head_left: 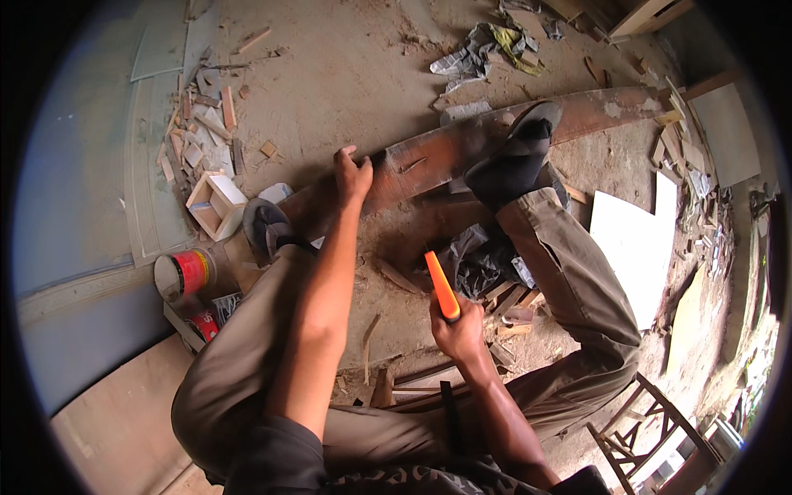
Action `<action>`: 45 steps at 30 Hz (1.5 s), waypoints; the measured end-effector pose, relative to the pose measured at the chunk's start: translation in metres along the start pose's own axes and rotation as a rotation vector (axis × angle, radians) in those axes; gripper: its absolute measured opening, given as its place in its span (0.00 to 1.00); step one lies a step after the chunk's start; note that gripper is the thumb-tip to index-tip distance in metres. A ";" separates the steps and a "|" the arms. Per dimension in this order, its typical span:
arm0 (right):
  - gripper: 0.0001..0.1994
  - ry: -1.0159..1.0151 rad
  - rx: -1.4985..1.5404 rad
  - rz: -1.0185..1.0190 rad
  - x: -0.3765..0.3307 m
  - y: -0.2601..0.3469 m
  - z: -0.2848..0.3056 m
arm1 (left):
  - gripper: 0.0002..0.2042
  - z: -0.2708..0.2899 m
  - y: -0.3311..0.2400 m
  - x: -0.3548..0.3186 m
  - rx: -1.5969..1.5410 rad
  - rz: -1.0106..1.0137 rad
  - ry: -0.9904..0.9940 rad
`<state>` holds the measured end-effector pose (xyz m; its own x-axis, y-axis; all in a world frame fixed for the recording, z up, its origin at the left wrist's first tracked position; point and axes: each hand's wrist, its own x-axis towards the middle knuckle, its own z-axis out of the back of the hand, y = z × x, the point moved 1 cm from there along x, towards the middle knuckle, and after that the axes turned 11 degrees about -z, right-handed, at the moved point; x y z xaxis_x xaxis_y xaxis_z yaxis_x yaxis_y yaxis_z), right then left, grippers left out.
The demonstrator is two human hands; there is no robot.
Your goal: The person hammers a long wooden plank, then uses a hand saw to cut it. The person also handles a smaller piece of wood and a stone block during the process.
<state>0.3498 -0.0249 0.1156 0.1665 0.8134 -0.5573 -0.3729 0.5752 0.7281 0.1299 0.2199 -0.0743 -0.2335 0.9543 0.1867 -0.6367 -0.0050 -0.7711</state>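
A long, dark reddish-brown wooden plank point(429, 169) lies slantwise ahead of me, its far end up at the right. My left hand point(354, 175) grips it near its left part, fingers bent over the far edge. Lower down, between my legs, my right hand point(459, 327) is closed round the orange handle of a hand saw point(440, 285). The handle points away from me; the blade is seen nearly edge-on and hardly shows. My right foot point(516, 157) rests on the plank, while my left foot point(266, 231) is beside its near left end.
Wood scraps point(210, 124) litter the left floor beside an open wooden box point(216, 205). A red-and-yellow labelled can point(183, 272) stands by my left knee. Black plastic point(474, 260) lies between my legs, a white board point(631, 247) to the right, and a wooden frame point(656, 429) lower right.
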 end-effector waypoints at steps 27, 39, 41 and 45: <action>0.15 -0.082 -0.051 0.215 0.013 -0.007 0.001 | 0.19 0.208 -0.268 -0.021 0.534 -0.674 1.180; 0.11 -0.093 0.010 0.316 0.102 0.009 -0.029 | 0.18 0.179 -0.166 -0.009 0.696 -0.592 1.202; 0.08 -0.076 0.027 0.362 0.070 -0.015 -0.019 | 0.18 0.189 -0.165 -0.002 0.545 -0.573 1.089; 0.11 -0.003 0.151 0.210 0.016 -0.021 0.009 | 0.18 0.197 -0.156 -0.002 0.564 -0.515 1.189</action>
<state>0.3685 -0.0228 0.0952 0.1027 0.9165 -0.3866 -0.2588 0.3999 0.8793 0.0853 0.1604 0.1657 0.6813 0.5636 -0.4671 -0.7301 0.5690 -0.3784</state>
